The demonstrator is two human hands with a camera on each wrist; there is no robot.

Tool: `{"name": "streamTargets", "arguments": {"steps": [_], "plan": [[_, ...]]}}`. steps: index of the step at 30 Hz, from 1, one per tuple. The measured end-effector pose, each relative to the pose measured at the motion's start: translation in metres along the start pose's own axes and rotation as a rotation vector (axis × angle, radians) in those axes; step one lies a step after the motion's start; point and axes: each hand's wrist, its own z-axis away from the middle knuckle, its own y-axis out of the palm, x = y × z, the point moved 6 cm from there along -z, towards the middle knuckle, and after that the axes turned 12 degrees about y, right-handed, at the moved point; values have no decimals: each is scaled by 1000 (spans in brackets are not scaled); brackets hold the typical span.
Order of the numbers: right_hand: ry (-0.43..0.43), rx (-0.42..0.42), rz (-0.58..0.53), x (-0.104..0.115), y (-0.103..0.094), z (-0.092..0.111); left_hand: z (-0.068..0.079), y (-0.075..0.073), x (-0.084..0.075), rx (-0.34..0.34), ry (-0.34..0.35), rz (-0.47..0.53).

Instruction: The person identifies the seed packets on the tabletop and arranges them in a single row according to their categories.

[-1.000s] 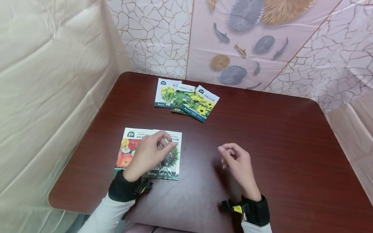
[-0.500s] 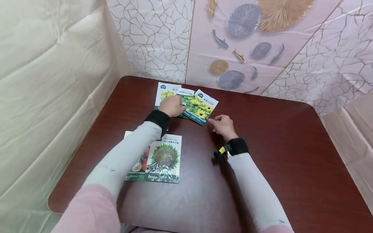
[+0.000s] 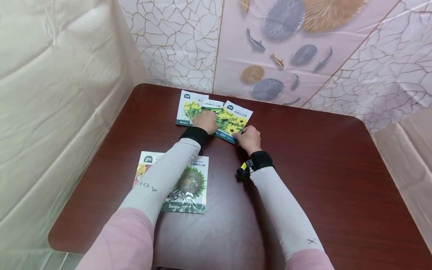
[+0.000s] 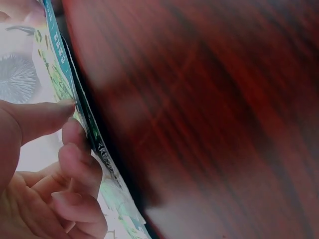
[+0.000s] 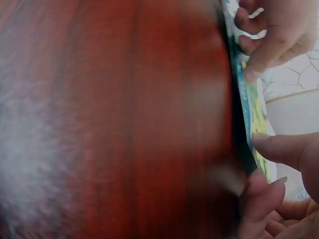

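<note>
At the back of the table, three seed packets overlap. The right one, a yellow-flower seed packet [image 3: 236, 119], has both hands on its lower edge. My left hand [image 3: 206, 120] pinches the lower left, its thumb [image 4: 57, 109] on the teal band and the other fingers curled below. At the lower right corner, my right hand [image 3: 249, 138] pinches with the thumb [image 5: 269, 145] on the face and the index finger at the edge. A green packet [image 3: 213, 104] lies partly beneath, mostly hidden by the left hand. Leftmost is a yellow-bloom packet [image 3: 191, 106].
Nearer me lie two larger packets, one with a sunflower head [image 3: 192, 183] and one with colourful flowers [image 3: 141, 169], partly covered by the left sleeve. The dark wooden table [image 3: 324, 168] meets a patterned backdrop [image 3: 182, 45] behind and pale cloth [image 3: 67, 123] at left.
Both hands have moved from the front of the table to the back packets. Over the last half second they have closed in on the yellow-flower packet's lower edge from both sides.
</note>
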Motion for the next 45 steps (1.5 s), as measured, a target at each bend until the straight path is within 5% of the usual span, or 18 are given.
{"name": "streamTargets", "arguments": {"steps": [6,11,19,26,33,38,45], "plan": [[-16,-51,-93,-7,-3,8,6,-1,-2,-24,15,61],[-79,-98,-227,-12,-18,20,31,-20,-10,-75,37,203],[-272,-183,-481,-23,-53,70,99,-54,-35,-276,137,419],[-497,-125,-645,-70,-44,105,176,-60,-58,-416,225,586],[-421,-125,-750,-63,-67,184,224,-50,-73,-450,195,637],[-388,-120,-792,-68,-62,198,241,-50,-77,-467,191,636],[-399,-105,-778,-68,-56,199,245,-55,-77,-490,195,581]]}}
